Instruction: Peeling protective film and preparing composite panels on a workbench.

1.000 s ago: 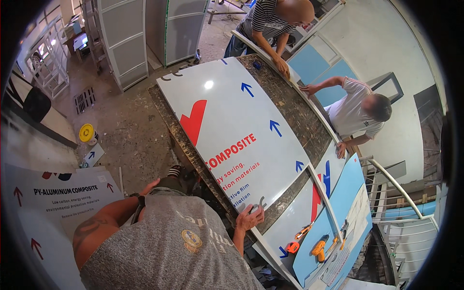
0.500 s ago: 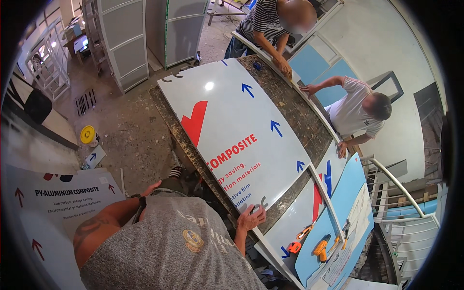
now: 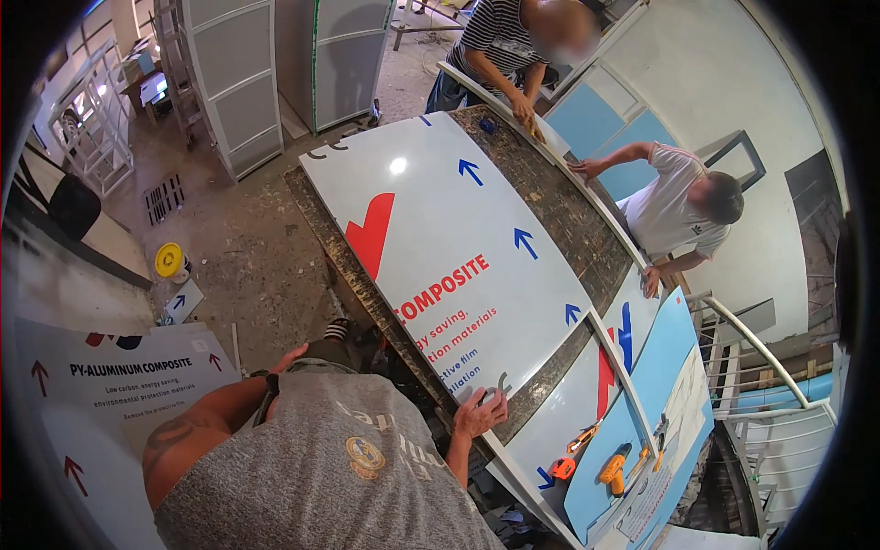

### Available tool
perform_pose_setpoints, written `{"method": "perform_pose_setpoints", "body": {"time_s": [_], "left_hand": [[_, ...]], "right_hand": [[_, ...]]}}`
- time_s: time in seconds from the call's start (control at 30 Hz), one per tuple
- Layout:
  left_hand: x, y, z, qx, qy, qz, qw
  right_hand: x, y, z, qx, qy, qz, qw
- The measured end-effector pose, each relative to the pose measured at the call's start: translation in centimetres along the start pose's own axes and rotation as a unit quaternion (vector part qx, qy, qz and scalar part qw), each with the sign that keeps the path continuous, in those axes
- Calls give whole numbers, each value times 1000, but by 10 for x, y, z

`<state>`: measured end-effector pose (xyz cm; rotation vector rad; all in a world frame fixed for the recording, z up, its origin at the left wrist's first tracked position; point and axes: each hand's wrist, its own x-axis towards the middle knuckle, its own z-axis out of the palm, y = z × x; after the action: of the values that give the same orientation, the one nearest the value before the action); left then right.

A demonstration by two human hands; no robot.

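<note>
A large white composite panel [image 3: 431, 229] with a red mark and blue arrows lies flat on a worn dark worktable [image 3: 573, 215]. At the panel's near corner, my right hand [image 3: 481, 414] rests with fingers slightly bent and apart, the fingertips on its surface. My left hand [image 3: 293, 356] lies by my thigh, fingers stretched out, with nothing visible in it. Across the table, a person in a striped shirt [image 3: 495, 41] and a person in a white shirt [image 3: 674, 202] have their hands on a long pale frame bar [image 3: 600, 211] along the far edge.
An orange tape measure [image 3: 562, 468], a utility knife [image 3: 583, 436] and a yellow-orange power drill [image 3: 614, 472] lie on sheets at the right. Another white panel [image 3: 128, 390] stands at my left. A yellow-lidded bucket [image 3: 171, 262] is on the floor; tall framed panels [image 3: 234, 82] stand behind.
The striped-shirt person's hands have shifted slightly along the bar. My hands stay in place; the view has moved very little.
</note>
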<state>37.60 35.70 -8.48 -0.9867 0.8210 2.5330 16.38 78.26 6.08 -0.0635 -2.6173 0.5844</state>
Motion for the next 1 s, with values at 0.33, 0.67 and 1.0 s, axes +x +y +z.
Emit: {"method": "perform_pose_setpoints", "body": {"time_s": [0.33, 0.67, 1.0], "left_hand": [[-27, 20, 40, 0, 74, -5, 997], [14, 17, -7, 19, 74, 4, 997], [9, 160, 56, 413, 464, 230, 750]], "right_hand": [[0, -3, 0, 3, 4, 8, 1000], [-2, -1, 2, -4, 11, 14, 1000], [-1, -4, 5, -6, 12, 22, 1000]]}}
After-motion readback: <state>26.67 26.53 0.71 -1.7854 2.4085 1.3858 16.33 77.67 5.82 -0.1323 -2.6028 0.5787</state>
